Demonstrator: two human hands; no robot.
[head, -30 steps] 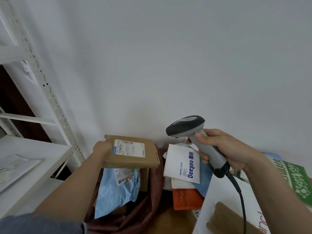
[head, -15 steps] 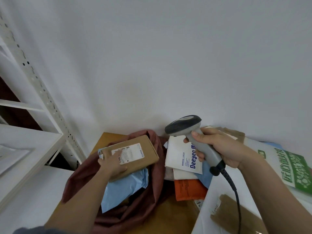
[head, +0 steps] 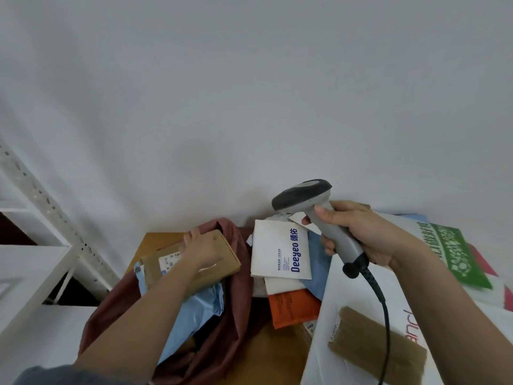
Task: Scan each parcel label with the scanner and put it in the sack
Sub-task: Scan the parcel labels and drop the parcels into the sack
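Over the open mouth of a dark red sack (head: pixel 238 276), the left hand (head: pixel 201 251) lies on top of a flat brown cardboard parcel (head: pixel 219 252). Its fingers reach across the box's upper face, partly covering the white label (head: pixel 169 259), and one fingertip curls over the far edge; how the thumb sits cannot be told. The parcel rests tilted on a crumpled pale blue mailer bag (head: pixel 194 309) already inside the sack.

The box looks stiff, thin and light, with firm edges that make good places to take hold; a grip across its width between thumb and fingers should do, and it seems unlikely to crush or slip.

To the right, the right hand (head: pixel 361 234) wraps its fingers round the grey handle of a corded scanner (head: pixel 313 202), whose dark head points left, above a white envelope (head: pixel 280 251) printed "Deeyeo". That envelope tops a pile with an orange mailer (head: pixel 294 308) beneath it.
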